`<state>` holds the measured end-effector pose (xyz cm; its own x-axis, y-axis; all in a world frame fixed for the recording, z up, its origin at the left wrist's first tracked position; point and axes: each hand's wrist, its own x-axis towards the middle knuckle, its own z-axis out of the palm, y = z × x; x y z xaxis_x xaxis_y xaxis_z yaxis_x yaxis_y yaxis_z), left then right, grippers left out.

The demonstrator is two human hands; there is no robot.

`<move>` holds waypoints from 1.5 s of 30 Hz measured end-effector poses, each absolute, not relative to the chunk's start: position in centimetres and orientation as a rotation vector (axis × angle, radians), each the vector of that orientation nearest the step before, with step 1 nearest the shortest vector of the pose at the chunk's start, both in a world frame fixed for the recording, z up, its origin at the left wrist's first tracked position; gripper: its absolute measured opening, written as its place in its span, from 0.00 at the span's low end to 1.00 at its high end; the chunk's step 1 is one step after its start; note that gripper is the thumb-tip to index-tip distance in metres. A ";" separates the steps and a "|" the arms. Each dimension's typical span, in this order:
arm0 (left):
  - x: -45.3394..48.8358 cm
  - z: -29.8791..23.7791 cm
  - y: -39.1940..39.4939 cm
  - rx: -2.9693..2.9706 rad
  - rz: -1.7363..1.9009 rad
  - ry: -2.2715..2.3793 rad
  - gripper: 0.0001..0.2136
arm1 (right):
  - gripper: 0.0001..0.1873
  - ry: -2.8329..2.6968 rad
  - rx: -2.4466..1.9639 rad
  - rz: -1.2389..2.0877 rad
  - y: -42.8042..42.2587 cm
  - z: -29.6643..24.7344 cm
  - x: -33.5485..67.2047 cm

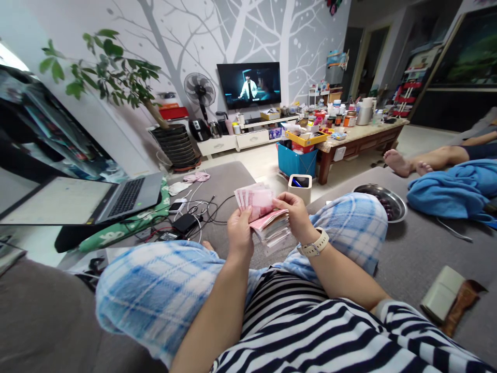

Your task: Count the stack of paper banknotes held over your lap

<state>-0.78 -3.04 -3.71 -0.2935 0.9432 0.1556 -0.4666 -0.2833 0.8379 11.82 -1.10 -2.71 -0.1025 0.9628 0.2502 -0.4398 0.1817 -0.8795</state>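
I sit cross-legged on a grey sofa in blue plaid trousers. My left hand (239, 231) holds up a fan of pink banknotes (256, 199). My right hand (295, 213), with a white wristwatch (315, 244) on its wrist, grips a thicker stack of banknotes (275, 226) just below and to the right of the fan. The two bundles overlap between my hands, above my lap.
An open laptop (130, 196) lies on a green cushion at left, with cables and a charger (185, 221) beside it. A metal bowl (386, 201), blue cloth (454, 189) and another person's bare feet (404, 164) are at right. A wallet (448, 296) lies by my right side. A cluttered coffee table (361, 139) and TV (249, 85) stand ahead.
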 end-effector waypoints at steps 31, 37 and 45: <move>-0.7 -3.3 -2.7 0.796 1.916 0.826 0.07 | 0.10 -1.071 -0.616 1.358 -0.8 -2.7 11.6; -0.8 -3.4 -2.6 0.769 1.953 0.867 0.06 | 0.12 -1.029 -0.636 1.385 -0.4 -3.0 11.5; -0.6 -2.9 -3.2 0.868 1.870 0.815 0.05 | 0.10 -1.024 -0.582 1.378 -0.7 -2.8 11.6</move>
